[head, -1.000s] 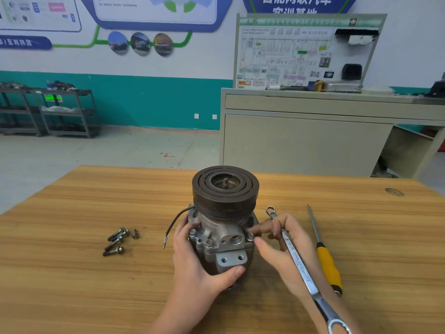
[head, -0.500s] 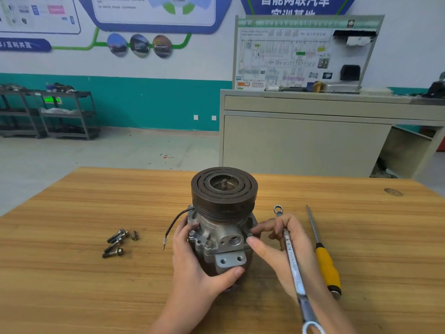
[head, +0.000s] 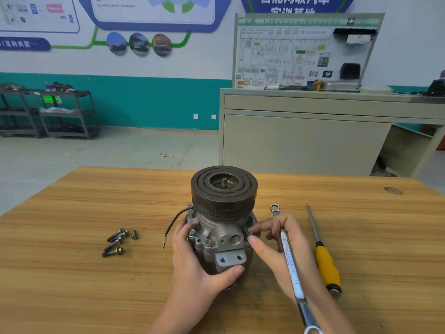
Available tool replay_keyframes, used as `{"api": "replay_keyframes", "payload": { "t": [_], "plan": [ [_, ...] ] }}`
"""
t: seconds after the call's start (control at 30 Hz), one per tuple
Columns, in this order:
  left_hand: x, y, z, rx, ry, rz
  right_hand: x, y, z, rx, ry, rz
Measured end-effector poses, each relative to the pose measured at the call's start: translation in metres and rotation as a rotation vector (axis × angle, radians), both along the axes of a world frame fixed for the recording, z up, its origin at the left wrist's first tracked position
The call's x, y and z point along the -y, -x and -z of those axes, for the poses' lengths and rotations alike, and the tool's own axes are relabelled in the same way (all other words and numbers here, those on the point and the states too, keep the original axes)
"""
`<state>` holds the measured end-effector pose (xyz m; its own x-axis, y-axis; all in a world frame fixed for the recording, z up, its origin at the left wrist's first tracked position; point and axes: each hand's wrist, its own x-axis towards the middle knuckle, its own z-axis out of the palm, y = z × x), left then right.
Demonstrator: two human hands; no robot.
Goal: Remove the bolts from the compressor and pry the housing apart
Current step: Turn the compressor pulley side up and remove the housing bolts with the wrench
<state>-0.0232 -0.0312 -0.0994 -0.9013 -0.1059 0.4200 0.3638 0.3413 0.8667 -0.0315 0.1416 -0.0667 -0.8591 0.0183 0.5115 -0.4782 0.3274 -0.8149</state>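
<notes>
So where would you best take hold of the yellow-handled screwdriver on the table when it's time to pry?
Probably by the yellow handle, coming from above and from the right, since the right hand and its wrench crowd the left side. The screwdriver lies flat on the wooden table, handle toward the person and thin shaft pointing away; the thick handle offers the fuller grip.

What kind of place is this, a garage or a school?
Probably a vehicle-training workshop: a wiring-diagram board stands on a cabinet, teaching posters cover the wall, and a compressor sits on the table.
</notes>
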Motion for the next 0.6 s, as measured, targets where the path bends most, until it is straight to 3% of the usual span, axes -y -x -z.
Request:
{"api": "replay_keyframes", "payload": {
  "t": [0.6],
  "plan": [
    [0.0008,0.0006,0.0010,-0.007,0.013,0.000,0.0034,-0.0023,-0.0015,-0.002,0.011,0.011]
  ]
}}
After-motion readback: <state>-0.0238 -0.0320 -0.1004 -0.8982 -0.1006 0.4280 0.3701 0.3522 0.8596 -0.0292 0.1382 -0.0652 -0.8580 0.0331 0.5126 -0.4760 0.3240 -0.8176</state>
